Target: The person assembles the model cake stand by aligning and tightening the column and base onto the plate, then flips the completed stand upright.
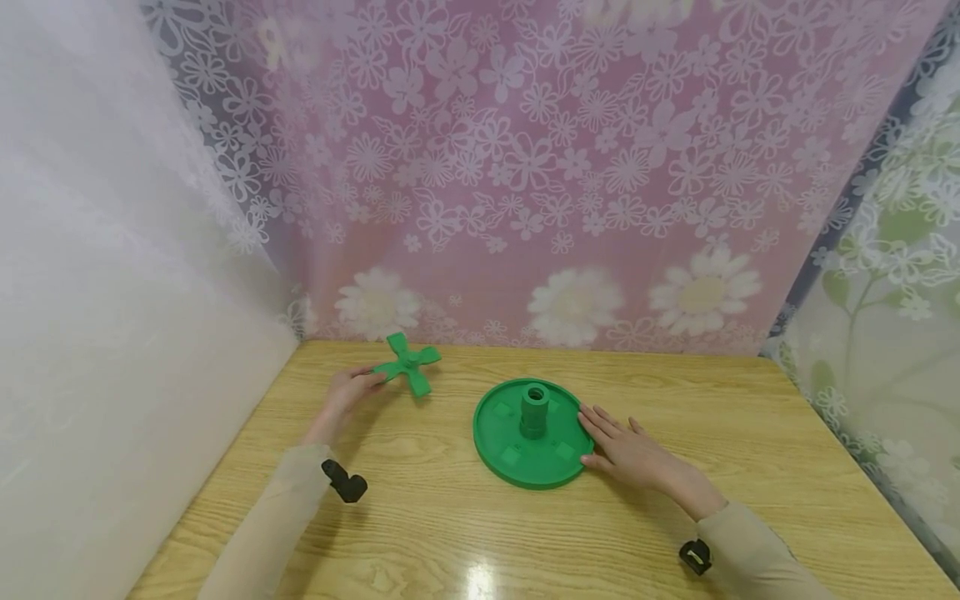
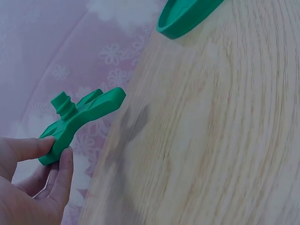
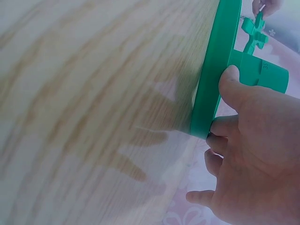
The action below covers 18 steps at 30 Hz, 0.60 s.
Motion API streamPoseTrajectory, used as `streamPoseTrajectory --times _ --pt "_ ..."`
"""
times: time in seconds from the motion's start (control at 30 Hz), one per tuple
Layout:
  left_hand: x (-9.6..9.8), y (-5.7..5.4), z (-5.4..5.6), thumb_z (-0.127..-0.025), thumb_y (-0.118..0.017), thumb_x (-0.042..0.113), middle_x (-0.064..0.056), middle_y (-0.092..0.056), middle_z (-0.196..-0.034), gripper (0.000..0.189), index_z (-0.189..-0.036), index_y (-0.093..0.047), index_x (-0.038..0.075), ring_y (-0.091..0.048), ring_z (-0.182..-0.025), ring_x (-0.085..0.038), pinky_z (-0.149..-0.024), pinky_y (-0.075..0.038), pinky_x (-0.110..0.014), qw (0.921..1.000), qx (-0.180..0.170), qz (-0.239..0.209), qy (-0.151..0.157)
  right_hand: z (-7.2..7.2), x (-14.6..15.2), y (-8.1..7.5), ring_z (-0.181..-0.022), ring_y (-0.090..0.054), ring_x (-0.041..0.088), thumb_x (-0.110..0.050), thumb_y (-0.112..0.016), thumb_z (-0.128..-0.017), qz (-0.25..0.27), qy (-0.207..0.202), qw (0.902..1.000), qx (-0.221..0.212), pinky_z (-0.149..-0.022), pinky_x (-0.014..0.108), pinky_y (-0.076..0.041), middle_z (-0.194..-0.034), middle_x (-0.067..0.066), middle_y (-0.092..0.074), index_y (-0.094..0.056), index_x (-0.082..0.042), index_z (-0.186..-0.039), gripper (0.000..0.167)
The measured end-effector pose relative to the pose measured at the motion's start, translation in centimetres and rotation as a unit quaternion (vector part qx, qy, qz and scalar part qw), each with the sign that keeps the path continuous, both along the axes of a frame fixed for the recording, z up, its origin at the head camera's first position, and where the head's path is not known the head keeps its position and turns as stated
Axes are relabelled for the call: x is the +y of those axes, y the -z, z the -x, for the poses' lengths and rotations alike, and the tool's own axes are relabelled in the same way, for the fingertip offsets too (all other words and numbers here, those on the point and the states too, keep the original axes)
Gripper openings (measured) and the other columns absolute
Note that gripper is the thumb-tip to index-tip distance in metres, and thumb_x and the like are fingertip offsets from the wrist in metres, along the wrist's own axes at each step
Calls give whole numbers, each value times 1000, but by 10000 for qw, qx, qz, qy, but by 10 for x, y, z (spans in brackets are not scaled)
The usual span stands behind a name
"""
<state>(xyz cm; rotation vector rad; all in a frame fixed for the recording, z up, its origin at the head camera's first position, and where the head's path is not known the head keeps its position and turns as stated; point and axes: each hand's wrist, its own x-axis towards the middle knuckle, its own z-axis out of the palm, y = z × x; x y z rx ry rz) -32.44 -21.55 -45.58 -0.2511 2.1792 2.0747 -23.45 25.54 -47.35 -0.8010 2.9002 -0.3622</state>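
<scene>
My left hand [image 1: 352, 390] pinches one arm of a green four-armed cross piece [image 1: 409, 362] between thumb and fingers, above the table's far left. In the left wrist view a short threaded stub [image 2: 64, 106] rises from the middle of the cross piece [image 2: 91, 110]. A round green tray [image 1: 491, 446] with a raised rim lies flat on the table. From its middle stands an upright green hollow post [image 1: 534, 417], with an inner thread showing at the top. My right hand [image 1: 630, 452] touches the tray's right rim with thumb and extended fingers.
The wooden table [image 1: 420, 533] carries the tray. Behind it hangs a pink flowered curtain [image 1: 480, 208]. A pale sheet [image 1: 150, 292] closes the left side, and another flowered sheet [image 1: 885, 333] the right. Small black wrist cameras [image 1: 345, 481] are strapped at both cuffs.
</scene>
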Motion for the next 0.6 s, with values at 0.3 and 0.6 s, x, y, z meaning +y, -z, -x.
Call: streamPoseTrajectory --times 0.3,0.6 --pt "22 -12 -3 -101 -63 10 -24 -40 -154 56 -150 -41 -8 -52 -134 -36 -116 -42 -44 9997 56 -119 214 0 0 -1 -151 -21 42 -43 -55 -104 -5 14 10000 -25 -113 78 -18 -165 19 -23 -29 1 -158 74" --pt "46 -22 -6 -100 -63 6 -26 -49 -142 51 -145 -45 -11 -62 -122 -32 -114 -44 -45 9977 449 -185 478 1 0 1 -151 -21 42 -44 -55 -104 2 18 10000 -38 -113 78 -18 -166 19 -22 -29 0 -159 75"
